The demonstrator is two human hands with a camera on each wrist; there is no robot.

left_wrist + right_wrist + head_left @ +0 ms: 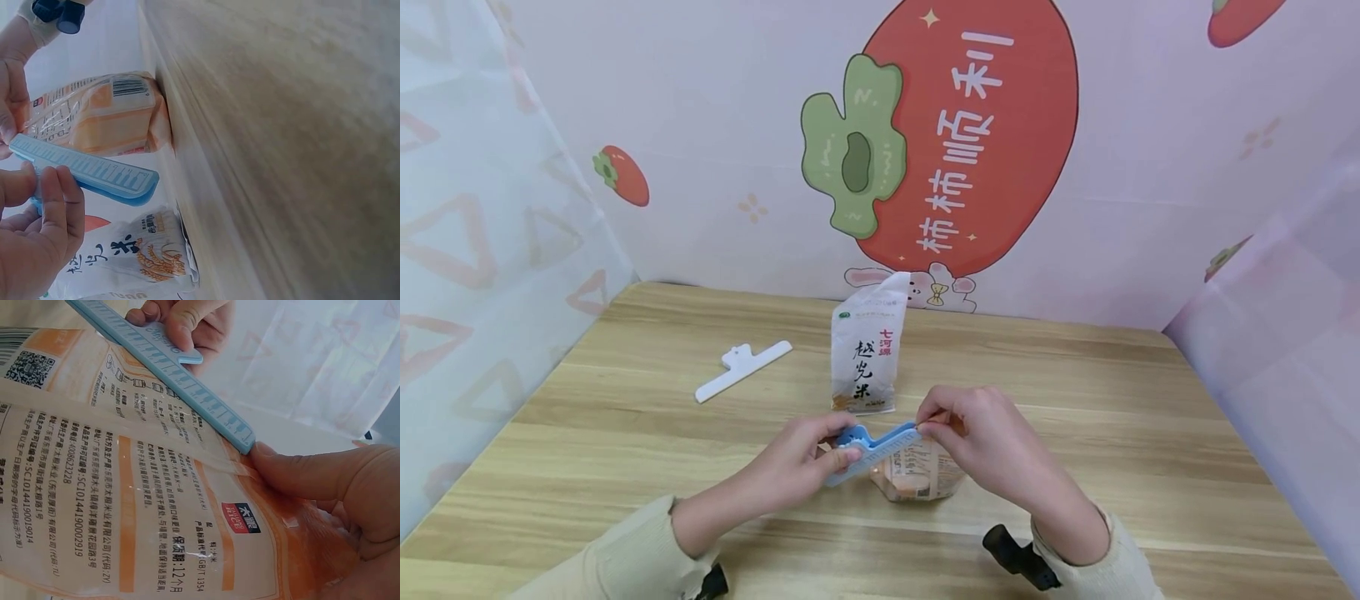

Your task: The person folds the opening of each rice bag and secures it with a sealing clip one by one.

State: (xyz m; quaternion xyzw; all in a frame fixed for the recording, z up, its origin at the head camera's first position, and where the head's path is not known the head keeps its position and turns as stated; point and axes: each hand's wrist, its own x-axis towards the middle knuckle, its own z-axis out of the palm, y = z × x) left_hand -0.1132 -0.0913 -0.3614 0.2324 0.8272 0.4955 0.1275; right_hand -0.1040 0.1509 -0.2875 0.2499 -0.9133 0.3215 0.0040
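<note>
My left hand pinches the handle of a light blue bag clip between thumb and fingers. The long bar of the clip slants up to the right, its far end at the fingertips of my right hand. That hand grips the upper part of a clear and orange rice bag, which stands on the table below. In the right wrist view the clip's bar lies across the front of the printed bag, close to the right thumb. The left wrist view shows the clip beside the bag's top.
Behind the hands a white rice bag stands upright, its top corner peaked. To its left a white bag clip lies on the wooden table. Printed cloth walls close off the back and sides.
</note>
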